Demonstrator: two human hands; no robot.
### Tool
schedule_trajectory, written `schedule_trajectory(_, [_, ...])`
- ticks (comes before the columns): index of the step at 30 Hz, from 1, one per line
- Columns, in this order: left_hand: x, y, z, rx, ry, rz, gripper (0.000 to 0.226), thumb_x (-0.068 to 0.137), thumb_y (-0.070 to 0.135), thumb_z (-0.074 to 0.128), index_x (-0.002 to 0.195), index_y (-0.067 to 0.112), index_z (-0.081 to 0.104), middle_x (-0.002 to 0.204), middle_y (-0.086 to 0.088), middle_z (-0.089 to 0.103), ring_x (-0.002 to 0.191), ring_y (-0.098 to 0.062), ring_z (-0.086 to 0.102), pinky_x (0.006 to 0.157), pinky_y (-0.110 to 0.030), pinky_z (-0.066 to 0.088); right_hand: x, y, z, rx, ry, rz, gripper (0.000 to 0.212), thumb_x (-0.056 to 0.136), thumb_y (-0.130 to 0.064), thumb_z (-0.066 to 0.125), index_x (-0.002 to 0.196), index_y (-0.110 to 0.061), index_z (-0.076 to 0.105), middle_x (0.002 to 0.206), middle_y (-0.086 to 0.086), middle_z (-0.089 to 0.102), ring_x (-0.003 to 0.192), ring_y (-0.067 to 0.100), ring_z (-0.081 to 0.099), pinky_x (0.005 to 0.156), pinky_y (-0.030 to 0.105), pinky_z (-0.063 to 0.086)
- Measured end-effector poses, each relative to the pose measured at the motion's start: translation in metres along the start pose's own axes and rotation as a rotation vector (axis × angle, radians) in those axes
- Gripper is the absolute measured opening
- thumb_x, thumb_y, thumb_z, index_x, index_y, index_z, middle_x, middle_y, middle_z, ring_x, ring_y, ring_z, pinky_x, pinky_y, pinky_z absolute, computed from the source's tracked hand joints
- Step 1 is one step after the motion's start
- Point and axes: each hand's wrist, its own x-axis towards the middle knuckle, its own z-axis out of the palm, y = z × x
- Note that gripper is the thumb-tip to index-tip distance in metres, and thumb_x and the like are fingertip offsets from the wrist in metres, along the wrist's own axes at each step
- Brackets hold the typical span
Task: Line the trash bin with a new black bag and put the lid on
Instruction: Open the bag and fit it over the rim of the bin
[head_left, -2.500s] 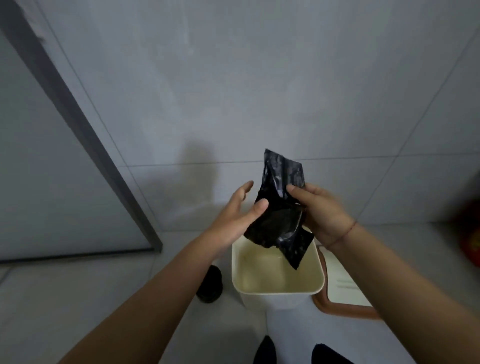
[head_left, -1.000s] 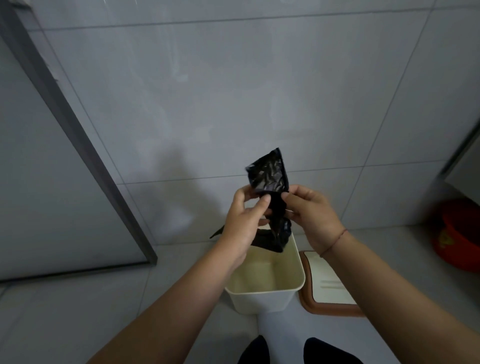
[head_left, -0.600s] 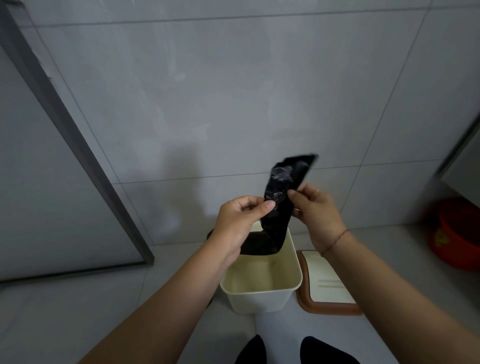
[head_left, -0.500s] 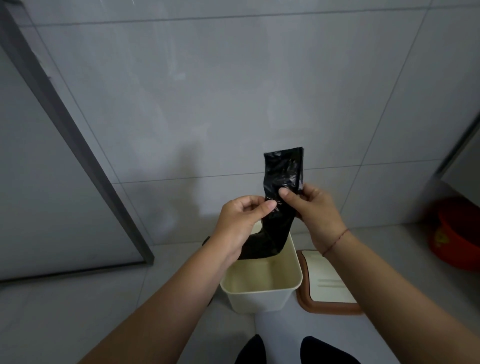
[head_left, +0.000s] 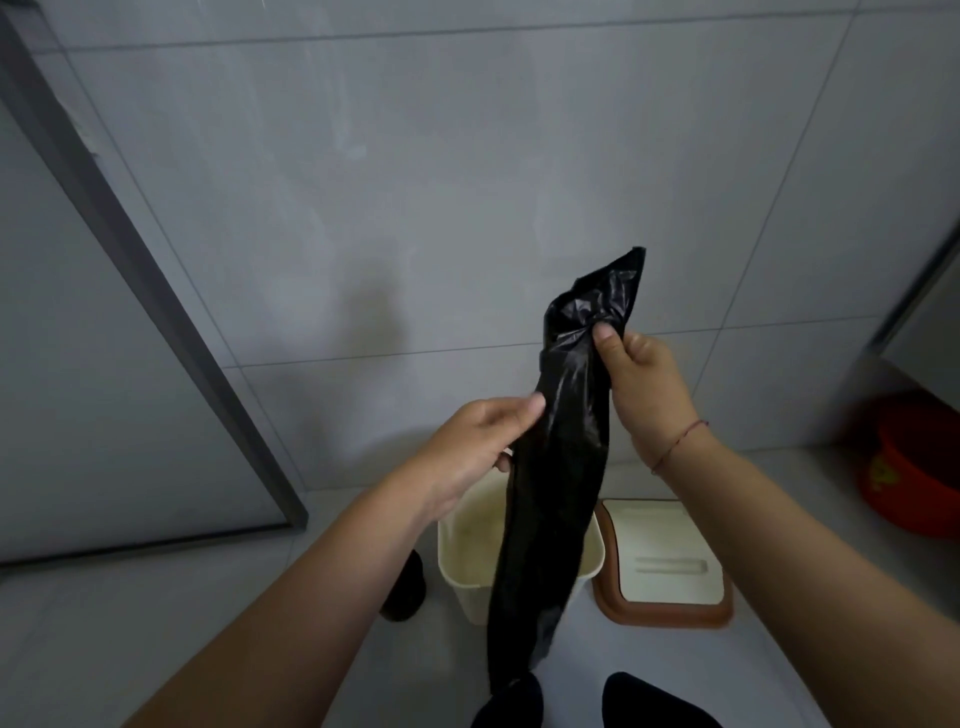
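A black bag (head_left: 561, 467) hangs as a long narrow strip in front of me. My right hand (head_left: 641, 384) pinches it near its top end, thumb pressed on the plastic. My left hand (head_left: 483, 447) touches the strip's left side lower down, fingers loosely curled against it. Below, the cream trash bin (head_left: 457, 551) stands open on the floor, partly hidden by the hanging bag. The lid (head_left: 670, 566), cream with a brown rim, lies flat on the floor just right of the bin.
A grey tiled wall (head_left: 467, 182) rises behind the bin. A dark door frame (head_left: 156, 301) slants down at the left. A red basin (head_left: 914, 473) sits at the far right. A small dark object (head_left: 405, 587) stands left of the bin. My dark shoes (head_left: 654, 701) show at the bottom.
The folded bag has dropped open into a long strip hanging past the bin. My right hand rose with the top end; my left hand slid down its side.
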Motion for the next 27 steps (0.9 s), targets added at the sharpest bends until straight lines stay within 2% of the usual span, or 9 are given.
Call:
schedule_trajectory(2, [0.004,0.006,0.001,-0.116,0.101,0.003,0.046,0.083,0.063,0.047,0.095,0.025,0.071,0.079,0.01,0.065,0.065,-0.005,0.053,0.061,-0.021,0.04,0.002,-0.002,0.001,-0.042,-0.046,-0.021,0.038,0.098,-0.02,0.042,0.063,-0.015,0.058,0.048,-0.012,0.065,0.048,-0.007,0.059,0.049,0.007,0.045])
schedule_trajectory(7, [0.015,0.017,0.002,-0.318,0.262,0.055,0.019,0.089,0.027,0.06,0.078,0.021,0.074,0.077,0.002,0.067,0.072,-0.015,0.055,0.069,-0.03,0.04,-0.002,0.003,0.007,-0.154,-0.232,-0.052,0.035,0.098,-0.022,0.042,0.072,-0.012,0.064,0.062,-0.008,0.069,0.06,0.001,0.065,0.061,0.014,0.052])
schedule_trajectory(11, [0.017,0.02,0.003,-0.309,0.289,0.042,0.011,0.082,0.021,0.068,0.073,0.019,0.074,0.077,-0.002,0.07,0.08,-0.02,0.06,0.081,-0.035,0.042,-0.003,0.006,0.007,-0.179,-0.296,-0.003,0.033,0.097,-0.024,0.044,0.086,-0.003,0.066,0.077,0.003,0.069,0.07,0.009,0.065,0.071,0.021,0.053])
schedule_trajectory(13, [0.017,0.02,0.003,-0.298,0.357,0.08,0.012,0.083,0.019,0.067,0.072,0.02,0.073,0.072,0.004,0.072,0.069,-0.009,0.064,0.073,-0.027,0.044,-0.003,0.009,0.006,-0.272,-0.101,-0.008,0.026,0.093,-0.03,0.052,0.088,-0.007,0.065,0.083,0.005,0.068,0.078,0.016,0.064,0.073,0.027,0.053])
schedule_trajectory(15, [0.018,0.021,0.004,-0.274,0.444,0.124,0.017,0.083,0.016,0.067,0.067,0.021,0.072,0.06,0.011,0.07,0.055,0.0,0.062,0.06,-0.018,0.044,-0.01,0.009,0.007,-0.382,0.225,-0.085,0.028,0.084,-0.039,0.061,0.093,-0.013,0.057,0.092,0.004,0.06,0.083,0.017,0.058,0.07,0.02,0.047])
schedule_trajectory(17, [0.018,0.022,0.01,-0.251,0.473,0.146,0.018,0.082,0.015,0.068,0.065,0.021,0.07,0.056,0.011,0.069,0.054,0.001,0.062,0.056,-0.014,0.047,-0.019,0.007,0.014,-0.306,0.222,-0.132,0.034,0.078,-0.044,0.065,0.096,-0.018,0.054,0.09,-0.002,0.058,0.079,0.011,0.056,0.065,0.014,0.045])
schedule_trajectory(20, [0.018,0.022,0.017,-0.27,0.408,0.138,0.014,0.081,0.012,0.068,0.069,0.018,0.071,0.061,0.005,0.072,0.061,-0.007,0.068,0.06,-0.018,0.055,-0.028,0.007,0.028,-0.201,-0.057,-0.021,0.024,0.08,-0.037,0.065,0.097,-0.02,0.06,0.085,-0.008,0.067,0.081,0.008,0.065,0.073,0.02,0.053])
schedule_trajectory(24, [0.015,0.019,0.011,-0.342,0.369,0.119,0.012,0.086,0.013,0.063,0.075,0.012,0.069,0.072,-0.006,0.072,0.069,-0.018,0.069,0.071,-0.027,0.057,-0.019,0.012,0.022,-0.051,-0.005,0.034,0.017,0.089,-0.012,0.059,0.089,0.004,0.065,0.066,0.005,0.061,0.052,0.002,0.056,0.053,0.014,0.047])
schedule_trajectory(27, [0.015,0.015,0.006,-0.331,0.399,0.121,0.014,0.089,0.014,0.06,0.076,0.011,0.064,0.08,-0.01,0.067,0.076,-0.022,0.064,0.077,-0.031,0.053,-0.014,0.018,0.013,-0.063,0.052,0.084,0.018,0.088,-0.013,0.06,0.076,0.001,0.063,0.061,0.008,0.058,0.042,0.001,0.051,0.046,0.011,0.044])
